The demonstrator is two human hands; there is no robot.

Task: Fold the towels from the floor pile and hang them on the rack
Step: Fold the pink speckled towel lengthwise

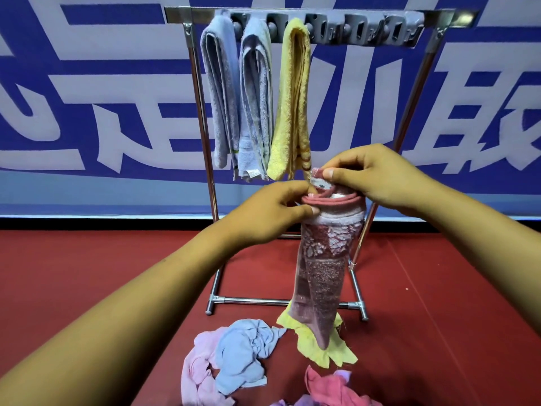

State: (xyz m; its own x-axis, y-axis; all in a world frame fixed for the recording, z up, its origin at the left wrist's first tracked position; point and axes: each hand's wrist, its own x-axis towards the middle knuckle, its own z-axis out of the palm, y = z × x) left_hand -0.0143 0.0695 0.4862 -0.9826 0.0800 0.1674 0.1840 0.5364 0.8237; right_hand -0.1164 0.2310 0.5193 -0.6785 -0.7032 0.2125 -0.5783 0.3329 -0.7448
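Left hand (270, 213) and right hand (377, 177) both pinch the top edge of a pink patterned towel (322, 268), which hangs in front of the rack (322, 17), its tip over the floor pile (251, 353).

Held towel (325, 268) dusty pink with white floral lace-like pattern, darker pink rim at top. On silver metal rack (202, 118): pale blue towel (219, 92), grey-white towel (254, 98), yellow towel (292, 106) with brownish stripes near hem. Floor (87, 259) dark red. Pile: light pink (196, 367), light blue (243, 353), yellow (316, 344), coral pink (328, 388). Backdrop (87, 83) blue with white lettering.
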